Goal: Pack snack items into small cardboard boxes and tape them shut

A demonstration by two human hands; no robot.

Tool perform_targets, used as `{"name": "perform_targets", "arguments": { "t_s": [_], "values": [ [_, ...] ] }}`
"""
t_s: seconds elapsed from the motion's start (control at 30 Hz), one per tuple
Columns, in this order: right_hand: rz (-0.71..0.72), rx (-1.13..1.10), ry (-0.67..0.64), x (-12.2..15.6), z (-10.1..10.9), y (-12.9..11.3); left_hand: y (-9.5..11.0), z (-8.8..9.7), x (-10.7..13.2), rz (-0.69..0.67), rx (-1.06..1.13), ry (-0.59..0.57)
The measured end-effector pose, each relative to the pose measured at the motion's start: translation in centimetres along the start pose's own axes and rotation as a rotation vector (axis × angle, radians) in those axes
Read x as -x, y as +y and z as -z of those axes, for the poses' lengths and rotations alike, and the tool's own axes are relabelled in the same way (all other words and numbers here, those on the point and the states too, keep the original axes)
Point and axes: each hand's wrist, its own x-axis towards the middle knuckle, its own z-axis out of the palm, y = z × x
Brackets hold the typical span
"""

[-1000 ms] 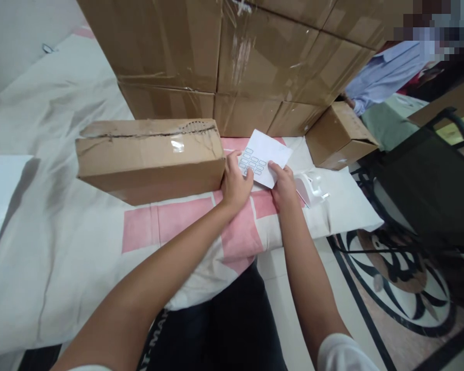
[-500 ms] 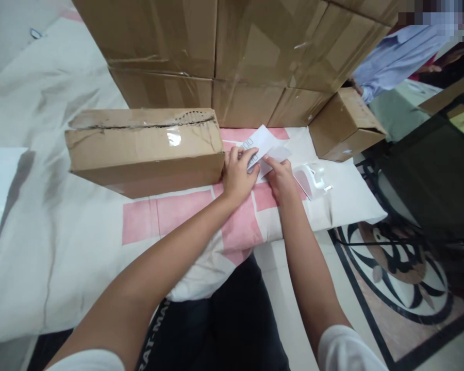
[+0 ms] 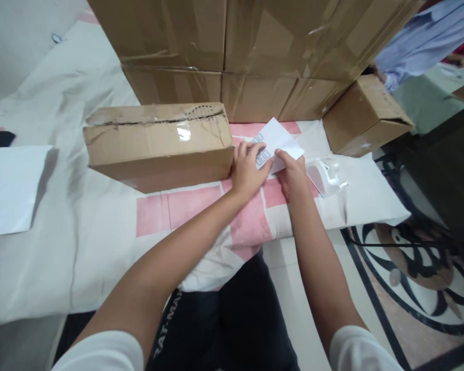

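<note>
A: Where is that white sheet [image 3: 281, 139] of yours?

B: In front of you, over the pink-patched cloth [image 3: 178, 208], between the cardboard box [image 3: 162, 149] on your left and the white tape dispenser [image 3: 325, 178] near your right wrist.

A: And which way does it point?

B: It sits turned on the diagonal: one corner points away from you, toward the stacked cartons [image 3: 265, 49], and another points right, toward the dispenser. Your fingers cover its left side and part of the near edge, so I can't tell its long axis.

A: How does it look?

B: Plain and flat, blank over the far and right parts, with rows of dark-outlined, rounded shapes printed beside your left fingers. I can't tell whether it's a single layer.

A: And your hands?

B: Your right hand [image 3: 294, 174] pinches the near right edge, thumb on top. Your left hand [image 3: 249, 171] lies across the left side, thumb and forefinger apart; whether it grips, I can't tell.
</note>
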Motion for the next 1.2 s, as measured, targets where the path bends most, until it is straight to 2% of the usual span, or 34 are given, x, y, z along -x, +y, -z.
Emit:
{"name": "perform_targets", "arguments": {
  "t_s": [0.13,0.33,0.57,0.93,1.2],
  "values": [
    [0.004,-0.009,-0.031,0.1,-0.2,-0.1,-0.1,0.1,-0.2,0.033,0.05,0.02],
    [-0.006,0.015,-0.086,0.7,-0.7,-0.6,-0.1,0.2,-0.2,-0.009,0.082,0.016],
    [0.031,0.008,-0.003,0.1,-0.2,0.0,0.2,0.3,0.0,-0.062,0.048,0.007],
    [0.064,0.091,-0.011,0.0,0.1,0.4,0.2,0.5,0.2,-0.061,0.092,0.021],
    [0.087,0.084,0.015,-0.2,0.3,0.7,-0.5,0.1,-0.1,0.017,0.201,0.024]
  ]
}}
